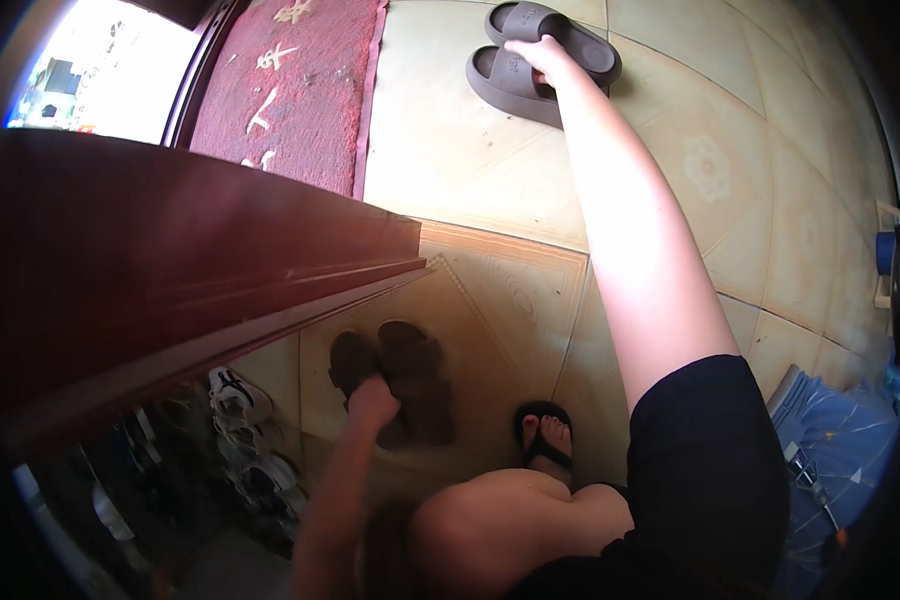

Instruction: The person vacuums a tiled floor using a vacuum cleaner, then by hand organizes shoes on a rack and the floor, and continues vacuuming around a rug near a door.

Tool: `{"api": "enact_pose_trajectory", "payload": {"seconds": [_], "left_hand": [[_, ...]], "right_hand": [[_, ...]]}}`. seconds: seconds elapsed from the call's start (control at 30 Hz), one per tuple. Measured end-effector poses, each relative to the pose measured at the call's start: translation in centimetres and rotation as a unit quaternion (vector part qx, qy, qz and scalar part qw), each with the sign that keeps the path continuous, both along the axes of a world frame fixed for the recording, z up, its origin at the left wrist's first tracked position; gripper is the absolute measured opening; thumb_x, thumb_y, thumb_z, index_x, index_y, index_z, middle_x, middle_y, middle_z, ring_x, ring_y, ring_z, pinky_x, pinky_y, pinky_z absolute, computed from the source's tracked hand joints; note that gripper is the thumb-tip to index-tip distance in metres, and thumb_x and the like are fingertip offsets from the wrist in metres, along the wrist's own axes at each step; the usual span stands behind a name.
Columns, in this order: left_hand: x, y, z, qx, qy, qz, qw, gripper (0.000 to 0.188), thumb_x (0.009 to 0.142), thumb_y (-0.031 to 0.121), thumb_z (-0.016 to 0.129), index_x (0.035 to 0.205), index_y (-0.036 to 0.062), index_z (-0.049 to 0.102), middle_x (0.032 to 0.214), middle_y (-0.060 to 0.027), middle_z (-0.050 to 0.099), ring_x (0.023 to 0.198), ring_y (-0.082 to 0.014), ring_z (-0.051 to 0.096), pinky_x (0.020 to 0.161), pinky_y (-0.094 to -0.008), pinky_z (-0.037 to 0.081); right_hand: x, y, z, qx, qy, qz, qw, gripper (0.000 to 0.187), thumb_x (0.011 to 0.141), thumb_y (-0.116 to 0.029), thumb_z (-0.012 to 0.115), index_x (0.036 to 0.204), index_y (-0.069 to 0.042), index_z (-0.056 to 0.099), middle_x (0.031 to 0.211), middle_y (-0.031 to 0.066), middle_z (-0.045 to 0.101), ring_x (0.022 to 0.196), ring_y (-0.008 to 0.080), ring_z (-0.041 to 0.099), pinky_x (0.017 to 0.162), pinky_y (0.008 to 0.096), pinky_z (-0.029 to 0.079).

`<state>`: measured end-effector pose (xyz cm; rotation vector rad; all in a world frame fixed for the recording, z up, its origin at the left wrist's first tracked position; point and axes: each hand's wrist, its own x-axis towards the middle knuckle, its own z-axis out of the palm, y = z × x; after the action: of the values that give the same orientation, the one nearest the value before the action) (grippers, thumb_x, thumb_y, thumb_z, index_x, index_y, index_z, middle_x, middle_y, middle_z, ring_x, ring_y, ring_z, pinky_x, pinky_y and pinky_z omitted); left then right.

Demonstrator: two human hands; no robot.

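We are crouched over a tiled floor [470, 150] of pale beige squares, with a darker patterned tile [500, 300] set in the middle of it, and a dark red-brown wooden door [170, 260] swings across the left side of our view, hiding much of that side. At the far edge of the floor, by the threshold, lies a red doormat [290, 90] with pale markings. Below the door's lower edge, at the near left, we see a heap of shoes [245, 440], among them a white sneaker with dark stripes, stacked in shadow. At the near right edge a blue cloth [830, 440] lies crumpled. Our right arm stretches far out across the floor, and our right hand [538, 55] is closed over the inner edges of a pair of grey slides [545, 60] that sit side by side just right of the doormat, fingers curled around them. Closer in, on the patterned tile, our left hand [373, 402] is curled shut on the heel end of a pair of brown slippers [400, 380], which lie touching one another. Our foot in a black sandal [547, 435] rests just right of them
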<state>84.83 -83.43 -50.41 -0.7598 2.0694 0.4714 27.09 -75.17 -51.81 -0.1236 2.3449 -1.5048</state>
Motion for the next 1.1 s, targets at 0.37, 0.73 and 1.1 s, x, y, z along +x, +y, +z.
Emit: {"api": "enact_pose_trajectory", "payload": {"seconds": [0.37, 0.73, 1.1], "left_hand": [[1.9, -0.6, 0.9, -0.029, 0.039, 0.096, 0.994, 0.028, 0.067, 0.014, 0.049, 0.089, -0.0031, 0.051, 0.091, -0.0221, 0.054, 0.085, -0.0329, 0.053, 0.073, -0.0377, 0.044], [8.4, 1.1, 6.7, -0.068, 0.096, 0.119, 0.986, 0.035, 0.069, 0.026, 0.054, 0.094, 0.0027, 0.050, 0.097, -0.0138, 0.051, 0.083, -0.0254, 0.055, 0.066, -0.0351, 0.046], [34.5, 2.4, 15.6, -0.110, 0.111, 0.257, 0.954, 0.026, 0.066, 0.020, 0.054, 0.085, 0.0035, 0.051, 0.092, -0.0128, 0.051, 0.082, -0.0295, 0.052, 0.071, -0.0364, 0.043]], "right_hand": [[13.2, 0.4, -0.9, 0.114, 0.131, 0.073, 0.982, 0.036, 0.067, -0.024, 0.062, 0.092, 0.000, 0.054, 0.084, 0.0136, 0.058, 0.077, 0.0225, 0.054, 0.070, 0.0316, 0.042], [29.6, 17.1, 5.1, 0.091, -0.213, 0.289, 0.929, 0.040, 0.072, -0.016, 0.053, 0.109, -0.004, 0.043, 0.103, 0.0099, 0.049, 0.093, 0.0201, 0.046, 0.080, 0.0301, 0.038], [49.5, 3.5, 10.2, 0.042, -0.348, 0.382, 0.855, 0.032, 0.073, -0.016, 0.055, 0.103, -0.006, 0.047, 0.090, 0.0063, 0.054, 0.077, 0.0144, 0.053, 0.064, 0.0244, 0.044]]}}
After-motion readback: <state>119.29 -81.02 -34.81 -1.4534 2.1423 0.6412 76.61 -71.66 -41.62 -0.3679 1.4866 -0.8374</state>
